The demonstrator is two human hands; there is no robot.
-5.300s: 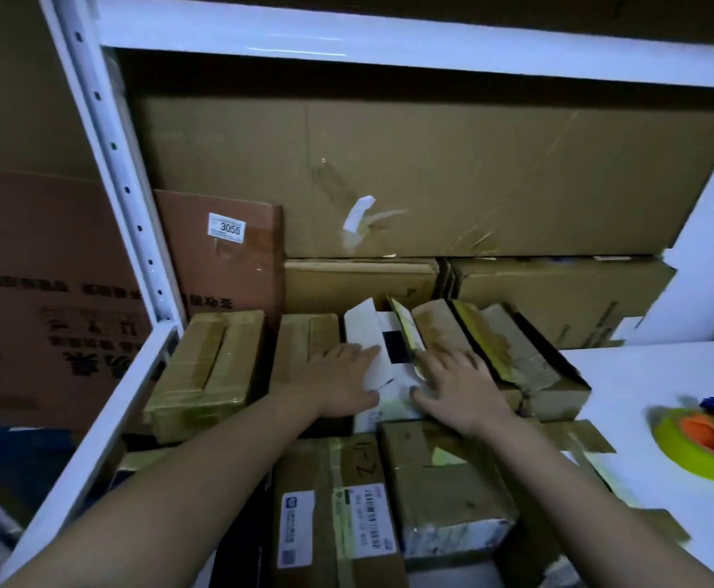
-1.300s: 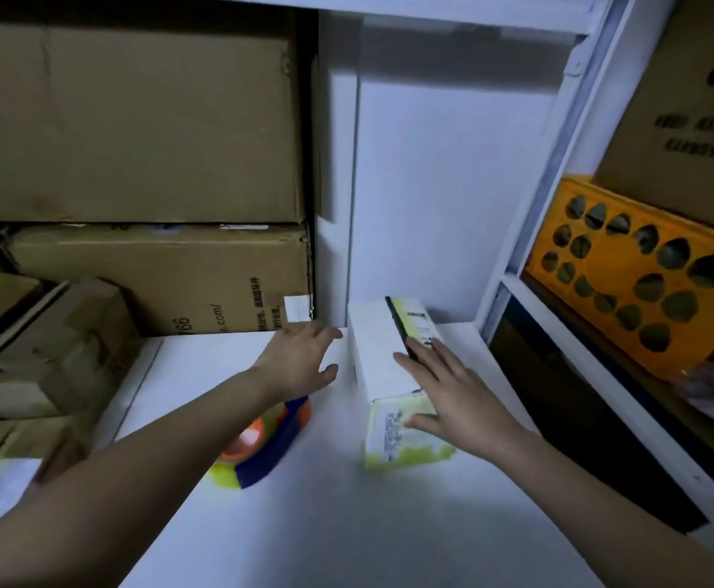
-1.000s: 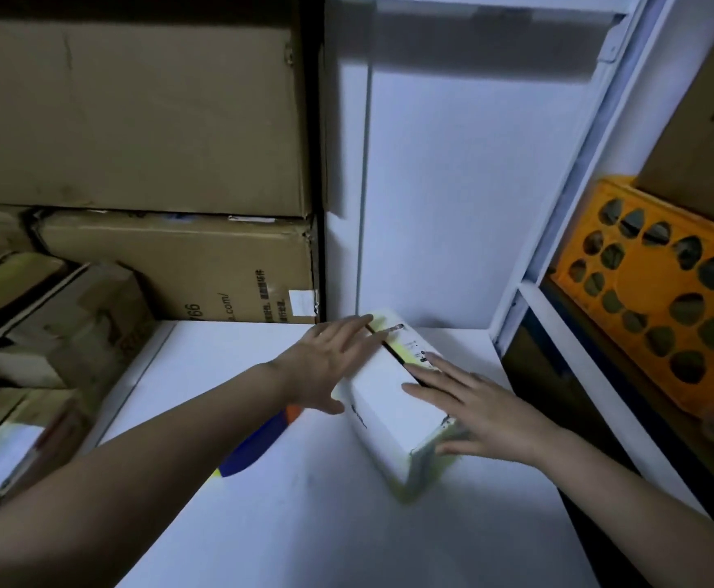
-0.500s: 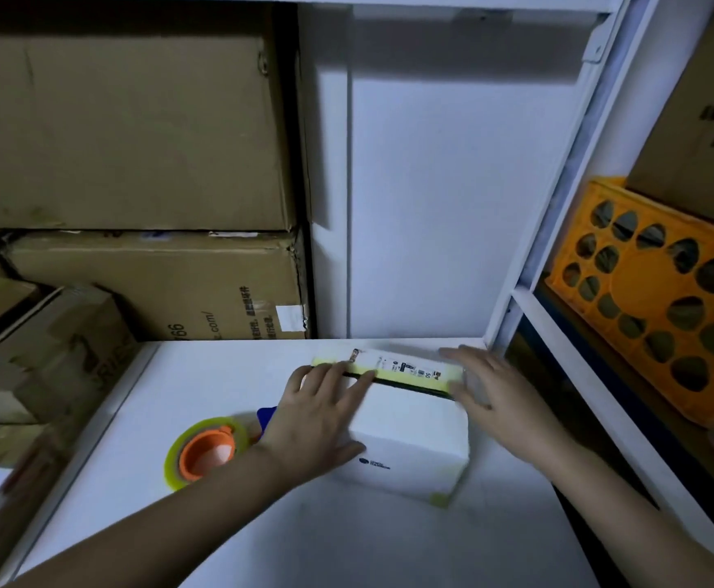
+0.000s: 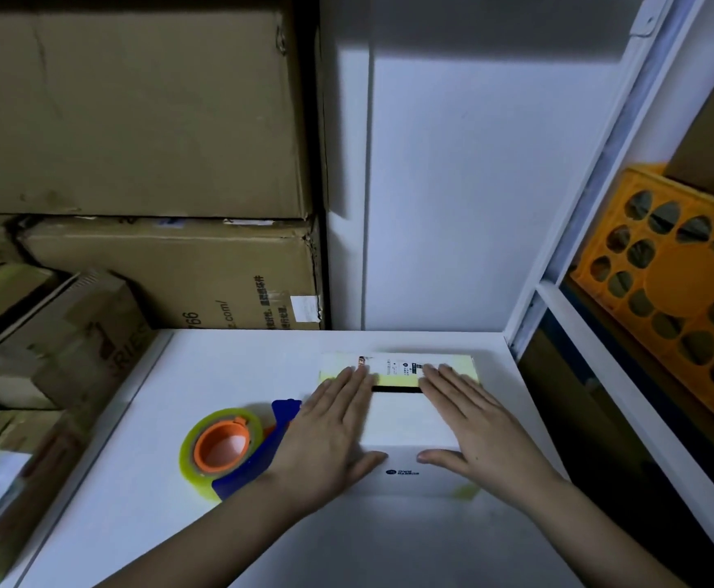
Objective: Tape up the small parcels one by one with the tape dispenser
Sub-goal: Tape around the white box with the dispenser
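A small white parcel (image 5: 397, 422) with a yellow-taped far edge and a label lies flat on the white shelf (image 5: 177, 524). My left hand (image 5: 329, 435) lies flat on its left part with straight fingers, thumb at the near edge. My right hand (image 5: 474, 422) lies flat on its right part in the same way. The tape dispenser (image 5: 228, 449), blue with an orange core and a yellowish tape roll, sits on the shelf just left of my left hand, untouched.
Large cardboard cartons (image 5: 155, 205) are stacked at the back left, with smaller taped parcels (image 5: 49, 345) along the left edge. A white upright post (image 5: 567, 248) bounds the shelf on the right, and an orange crate (image 5: 677, 290) sits beyond it.
The parcel has been turned square to me and laid flat. Both hands moved from its sides onto its top. The dispenser stayed put.
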